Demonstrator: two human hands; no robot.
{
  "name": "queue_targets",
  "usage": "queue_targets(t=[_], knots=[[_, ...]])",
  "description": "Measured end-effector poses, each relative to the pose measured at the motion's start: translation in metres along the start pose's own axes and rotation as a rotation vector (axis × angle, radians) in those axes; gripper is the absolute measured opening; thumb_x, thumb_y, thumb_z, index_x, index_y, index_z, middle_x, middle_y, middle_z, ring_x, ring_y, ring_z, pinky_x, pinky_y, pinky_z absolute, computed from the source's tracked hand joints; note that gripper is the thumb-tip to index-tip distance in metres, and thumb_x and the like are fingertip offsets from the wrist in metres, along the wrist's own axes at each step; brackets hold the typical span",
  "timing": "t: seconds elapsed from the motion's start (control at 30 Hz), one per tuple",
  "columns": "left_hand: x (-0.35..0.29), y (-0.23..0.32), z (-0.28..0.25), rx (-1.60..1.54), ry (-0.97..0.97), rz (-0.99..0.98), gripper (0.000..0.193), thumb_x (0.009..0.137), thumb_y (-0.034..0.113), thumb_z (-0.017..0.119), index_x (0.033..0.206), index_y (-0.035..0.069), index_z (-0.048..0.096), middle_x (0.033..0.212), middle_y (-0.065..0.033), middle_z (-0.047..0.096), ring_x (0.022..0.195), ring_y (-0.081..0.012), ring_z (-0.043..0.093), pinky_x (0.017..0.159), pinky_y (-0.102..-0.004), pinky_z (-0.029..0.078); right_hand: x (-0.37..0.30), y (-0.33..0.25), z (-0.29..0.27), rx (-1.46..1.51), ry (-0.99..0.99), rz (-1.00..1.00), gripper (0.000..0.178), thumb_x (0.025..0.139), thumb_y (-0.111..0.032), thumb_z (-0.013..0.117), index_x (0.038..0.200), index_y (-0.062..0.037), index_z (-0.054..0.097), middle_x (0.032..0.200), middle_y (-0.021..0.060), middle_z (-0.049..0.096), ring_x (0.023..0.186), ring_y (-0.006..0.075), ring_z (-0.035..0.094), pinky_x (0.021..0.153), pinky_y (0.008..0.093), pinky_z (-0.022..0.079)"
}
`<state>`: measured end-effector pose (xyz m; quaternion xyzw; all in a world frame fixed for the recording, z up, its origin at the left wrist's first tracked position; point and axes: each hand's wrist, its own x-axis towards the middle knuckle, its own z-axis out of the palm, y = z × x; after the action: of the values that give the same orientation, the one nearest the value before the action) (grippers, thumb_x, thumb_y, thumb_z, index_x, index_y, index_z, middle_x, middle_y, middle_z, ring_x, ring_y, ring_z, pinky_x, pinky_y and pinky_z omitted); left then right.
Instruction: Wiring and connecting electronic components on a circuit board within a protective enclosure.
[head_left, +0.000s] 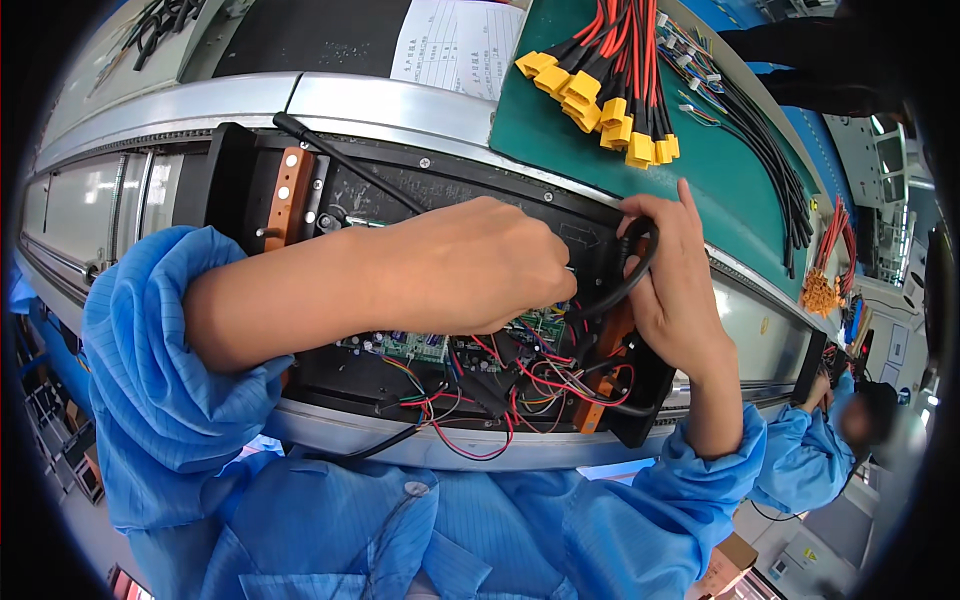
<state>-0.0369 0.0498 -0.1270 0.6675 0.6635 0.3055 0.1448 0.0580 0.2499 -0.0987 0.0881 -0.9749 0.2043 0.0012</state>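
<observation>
Green circuit board (pixel 415 347), densely populated, laced with thin coloured wires (pixel 535 376); lying on black fixture plate (pixel 470 180), long axis left to right. Thick black cable (pixel 613 297), arching from near board's right end up to right hand (pixel 676 275), pinched there. Left hand (pixel 495 262) curled over board, blocking its middle; contents impossible to tell. Beyond: green mat (pixel 525 118), yellow connectors (pixel 582 88).
</observation>
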Motion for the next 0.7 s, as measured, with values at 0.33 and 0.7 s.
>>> queue_targets(t=[0.33, 0.7], knots=[[0.004, 0.005, 0.003, 0.033, -0.009, -0.008, 0.006, 0.070, 0.004, 0.058, 0.070, 0.004, 0.052, 0.068, -0.0073, 0.048, 0.055, -0.0289, 0.051, 0.051, -0.0374, 0.042, -0.006, -0.005, 0.001, -0.160, 0.023, -0.034, 0.030, 0.060, -0.001, 0.052, 0.090, -0.0011, 0.048, 0.082, 0.0131, 0.051, 0.083, 0.0292, 0.047, 0.110, 0.0492, 0.021], [0.006, 0.006, 0.000, 0.019, -0.031, -0.007, 0.006, 0.070, 0.004, 0.058, 0.071, 0.004, 0.053, 0.068, -0.0071, 0.048, 0.055, -0.0277, 0.051, 0.050, -0.0367, 0.042, -0.001, -0.004, 0.004, -0.181, 0.065, -0.066, 0.030, 0.059, -0.001, 0.052, 0.089, -0.0014, 0.048, 0.076, 0.0127, 0.050, 0.082, 0.0303, 0.046, 0.109, 0.0489, 0.021]])
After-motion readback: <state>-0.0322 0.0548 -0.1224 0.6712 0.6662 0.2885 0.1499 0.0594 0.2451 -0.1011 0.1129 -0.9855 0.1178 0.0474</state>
